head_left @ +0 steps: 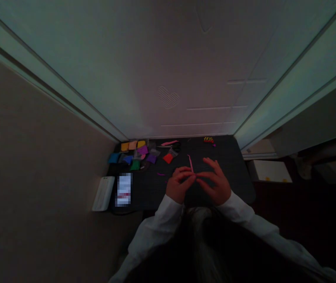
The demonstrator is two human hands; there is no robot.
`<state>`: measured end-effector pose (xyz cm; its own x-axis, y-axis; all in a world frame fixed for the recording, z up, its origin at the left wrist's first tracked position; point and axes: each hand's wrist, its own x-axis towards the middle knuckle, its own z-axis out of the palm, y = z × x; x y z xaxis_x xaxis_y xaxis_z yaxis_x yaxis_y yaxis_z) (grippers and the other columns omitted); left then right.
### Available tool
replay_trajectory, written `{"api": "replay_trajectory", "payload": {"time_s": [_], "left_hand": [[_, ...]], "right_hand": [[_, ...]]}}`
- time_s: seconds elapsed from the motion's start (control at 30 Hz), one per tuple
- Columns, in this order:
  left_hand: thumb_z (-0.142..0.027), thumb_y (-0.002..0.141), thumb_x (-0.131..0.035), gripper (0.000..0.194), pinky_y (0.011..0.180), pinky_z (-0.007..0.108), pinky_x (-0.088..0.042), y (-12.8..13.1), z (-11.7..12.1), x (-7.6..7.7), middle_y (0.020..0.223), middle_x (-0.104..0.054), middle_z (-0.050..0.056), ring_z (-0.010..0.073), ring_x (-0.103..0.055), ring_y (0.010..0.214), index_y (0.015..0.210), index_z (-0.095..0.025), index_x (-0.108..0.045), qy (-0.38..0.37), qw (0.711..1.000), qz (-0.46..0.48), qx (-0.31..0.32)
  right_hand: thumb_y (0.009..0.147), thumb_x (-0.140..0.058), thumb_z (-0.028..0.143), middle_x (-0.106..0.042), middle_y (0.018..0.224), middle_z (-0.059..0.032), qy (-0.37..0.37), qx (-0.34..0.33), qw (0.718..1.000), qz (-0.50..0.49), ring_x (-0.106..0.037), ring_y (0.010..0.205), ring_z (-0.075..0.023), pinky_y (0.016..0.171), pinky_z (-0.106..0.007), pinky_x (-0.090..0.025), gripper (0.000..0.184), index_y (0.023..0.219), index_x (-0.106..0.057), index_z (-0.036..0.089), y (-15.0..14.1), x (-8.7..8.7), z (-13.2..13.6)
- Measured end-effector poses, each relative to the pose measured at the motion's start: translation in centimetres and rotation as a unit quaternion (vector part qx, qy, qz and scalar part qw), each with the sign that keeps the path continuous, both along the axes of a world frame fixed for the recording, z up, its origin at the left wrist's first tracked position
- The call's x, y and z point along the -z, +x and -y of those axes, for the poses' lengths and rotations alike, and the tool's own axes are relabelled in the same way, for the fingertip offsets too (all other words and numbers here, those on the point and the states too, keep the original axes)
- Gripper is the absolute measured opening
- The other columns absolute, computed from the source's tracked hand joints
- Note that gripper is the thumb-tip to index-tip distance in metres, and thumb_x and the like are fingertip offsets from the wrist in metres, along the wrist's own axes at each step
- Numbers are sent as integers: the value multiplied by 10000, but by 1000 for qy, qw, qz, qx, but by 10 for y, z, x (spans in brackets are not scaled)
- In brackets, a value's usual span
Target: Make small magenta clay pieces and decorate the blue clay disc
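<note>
My left hand (180, 185) is above the dark table, thumb and fingertips pinched together. Whatever they hold is too small to make out. My right hand (217, 184) faces it from the right with fingers spread; one fingertip meets the left hand's fingertips. Just beyond the pinch, a thin pink tool with a bent tip (190, 162) points away from me. Its lower end is at the left fingers, and I cannot tell whether it is held or lies behind them. A red packet (168, 158) and a thin purple strip (160, 174) lie left of my hands.
Several coloured packets (135, 165) cluster at the table's back left. Behind them rests a pair of scissors (176, 147) with a pink tool (169, 142). A blurred lit screen (123, 189) and a white device (103, 193) are at left. A red-yellow item (208, 139) sits back right.
</note>
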<state>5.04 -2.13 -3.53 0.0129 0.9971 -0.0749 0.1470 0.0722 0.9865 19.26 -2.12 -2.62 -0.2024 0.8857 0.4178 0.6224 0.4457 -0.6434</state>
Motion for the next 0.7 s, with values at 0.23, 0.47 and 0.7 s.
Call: {"api": "replay_trajectory", "payload": {"time_s": [0.23,0.47,0.7], "left_hand": [[-262,660,-490,157,845,335,-293,0,0,2,879,-529,36,166,-451,913,735,-208,-617,-12,999,30,8],[-256,680,-453,183,826,279,-322,4,1,1,913,-539,26,151,-438,935,738,-209,-620,-31,994,103,3],[-309,718,-376,260,766,281,-343,2,1,-2,962,-536,34,160,-434,938,757,-205,-611,-52,994,98,13]], "right_hand": [[669,-489,239,-398,1130,-38,1,6,1000,-4,-329,1064,-186,914,-419,-184,147,791,-570,225,1,4,-2],[659,-503,209,-443,1086,-41,21,16,1000,-18,-356,1044,-178,911,-415,-207,154,803,-558,218,3,11,-3],[667,-483,172,-512,990,-37,-32,10,994,-104,-432,969,-153,891,-389,-269,121,782,-513,200,3,12,-1]]}}
